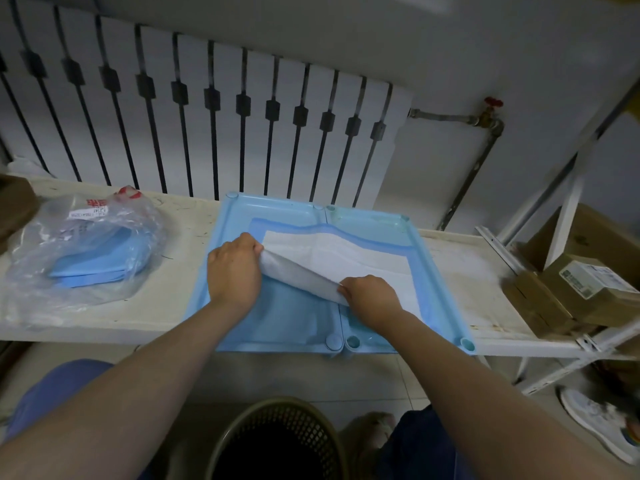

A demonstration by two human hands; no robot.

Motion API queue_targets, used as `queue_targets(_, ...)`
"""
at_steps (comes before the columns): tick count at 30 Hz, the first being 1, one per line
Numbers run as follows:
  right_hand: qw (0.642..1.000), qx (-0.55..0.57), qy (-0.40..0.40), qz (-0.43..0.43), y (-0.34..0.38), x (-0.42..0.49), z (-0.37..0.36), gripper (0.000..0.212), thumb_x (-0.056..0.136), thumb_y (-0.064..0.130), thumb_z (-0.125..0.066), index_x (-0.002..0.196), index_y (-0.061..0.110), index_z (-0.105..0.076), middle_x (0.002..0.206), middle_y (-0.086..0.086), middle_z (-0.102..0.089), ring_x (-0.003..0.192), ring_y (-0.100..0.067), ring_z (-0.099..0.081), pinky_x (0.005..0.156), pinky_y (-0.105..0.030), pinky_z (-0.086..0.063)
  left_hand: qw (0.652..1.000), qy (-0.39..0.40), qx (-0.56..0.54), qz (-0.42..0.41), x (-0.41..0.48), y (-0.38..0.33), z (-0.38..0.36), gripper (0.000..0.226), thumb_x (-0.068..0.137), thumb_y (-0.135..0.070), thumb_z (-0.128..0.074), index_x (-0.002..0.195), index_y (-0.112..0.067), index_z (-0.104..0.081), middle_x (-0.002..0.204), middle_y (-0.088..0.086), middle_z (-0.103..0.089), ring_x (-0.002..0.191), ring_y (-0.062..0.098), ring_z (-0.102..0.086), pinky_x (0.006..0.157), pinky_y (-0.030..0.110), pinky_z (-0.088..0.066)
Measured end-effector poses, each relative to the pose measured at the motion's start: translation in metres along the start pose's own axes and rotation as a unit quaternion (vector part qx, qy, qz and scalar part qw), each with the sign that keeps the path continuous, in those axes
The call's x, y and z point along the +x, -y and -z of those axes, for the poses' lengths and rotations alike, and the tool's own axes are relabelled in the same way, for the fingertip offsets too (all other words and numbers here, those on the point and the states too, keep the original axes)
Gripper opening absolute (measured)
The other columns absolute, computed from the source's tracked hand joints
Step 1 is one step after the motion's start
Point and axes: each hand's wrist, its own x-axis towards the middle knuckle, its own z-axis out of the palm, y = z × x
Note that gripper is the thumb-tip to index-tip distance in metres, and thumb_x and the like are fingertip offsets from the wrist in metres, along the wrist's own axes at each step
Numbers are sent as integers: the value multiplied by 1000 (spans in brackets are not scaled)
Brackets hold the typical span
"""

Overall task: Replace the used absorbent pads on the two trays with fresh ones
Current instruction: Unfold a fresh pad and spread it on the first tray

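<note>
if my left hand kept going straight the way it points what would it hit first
The left hand grips the rolled edge of the pad. Pushed on, it would likely cross the flat pad and meet the far rim of the tray first, then the radiator.

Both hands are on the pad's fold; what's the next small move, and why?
Probably draw the folded pad toward the near rim of the trays and flatten it: left hand and right hand pinch it mid-tray, and only the far part lies flat.
</note>
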Motion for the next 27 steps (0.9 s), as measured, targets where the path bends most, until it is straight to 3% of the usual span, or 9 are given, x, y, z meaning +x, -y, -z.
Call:
queue_targets(2, 1000, -15, -1, -19, -10, -4, -2, 31, 101, 28, -35, 111, 13, -61, 104, -12, -67, 94, -32, -61, 75, -31, -42, 999, -1, 24, 43, -1, 1, -2, 20, 99, -14, -40, 93, -7, -58, 85, 13, -64, 84, 34, -58, 84, 38, -36)
queue_targets(4, 999, -25, -21, -30, -15, -6, -2, 26, 99, 23, -39, 109, 14, -60, 101, -11, -68, 91, -32, -62, 70, -30, -40, 998, -7, 48, 41, -5, -3, -8, 19, 97, -17, -43, 100, -7, -59, 98, 14, -65, 102, 33, -55, 104, 42, -31)
queue_targets(6, 998, -30, -42, -32, -15, -6, -1, 22, 95, 17, -43, 109, 15, -60, 100, -10, -68, 89, -31, -62, 70, -31, -41, 999, 7, 32, -23, -9, -14, -12, 30, 95, -30, -49, 115, -9, -58, 117, 13, -62, 126, 30, -44, 117, 48, -8)
queue_targets(9, 998, -28, -61, -11, -13, -6, 0, 26, 86, 10, -47, 106, 15, -62, 97, -10, -68, 90, -32, -62, 75, -33, -45, 974, 146, 17, -171, -15, -45, -16, 59, 91, -55, -47, 139, -21, -42, 142, 2, -49, 142, 18, -26, 118, 47, 10)
queue_targets(12, 997, -31, -74, 17, -13, -7, -2, 27, 81, 6, -48, 101, 15, -64, 91, -11, -67, 86, -32, -61, 72, -33, -43, 937, 229, 83, -250, -21, -69, -26, 44, 94, -49, -48, 134, -31, -50, 132, -5, -57, 134, 14, -39, 118, 45, 10)
queue_targets(14, 996, -52, -73, 25, -19, -13, -4, 28, 79, 2, -49, 99, 13, -64, 88, -12, -67, 82, -32, -60, 68, -33, -37, 942, 223, 95, -233, -22, -75, -31, 29, 100, -37, -40, 117, -34, -63, 111, -4, -69, 113, 14, -57, 119, 40, 7)
queue_targets(16, 995, -83, -59, 10, -32, -22, -5, 25, 81, 0, -49, 98, 11, -63, 88, -13, -68, 77, -32, -57, 65, -30, -30, 946, 208, 114, -220, -21, -77, -33, 33, 102, -35, -33, 112, -33, -65, 101, -3, -71, 99, 15, -63, 120, 35, 2)
queue_targets(23, 980, -105, 52, -158, -87, -53, -7, 27, 91, 5, -42, 112, 12, -57, 114, -8, -63, 106, -27, -60, 90, -32, -39, 962, 199, 104, -155, -11, -63, -35, 37, 104, -32, -29, 113, -26, -64, 102, 4, -72, 100, 23, -63, 116, 34, -15)
queue_targets(27, 962, -69, 64, -258, -99, -63, 0, 25, 89, 5, -46, 110, 14, -58, 112, -4, -63, 103, -25, -62, 82, -29, -42, 971, 178, 82, -137, -11, -65, -38, 38, 104, -30, -27, 110, -18, -63, 103, 9, -70, 96, 30, -62, 102, 34, -32)
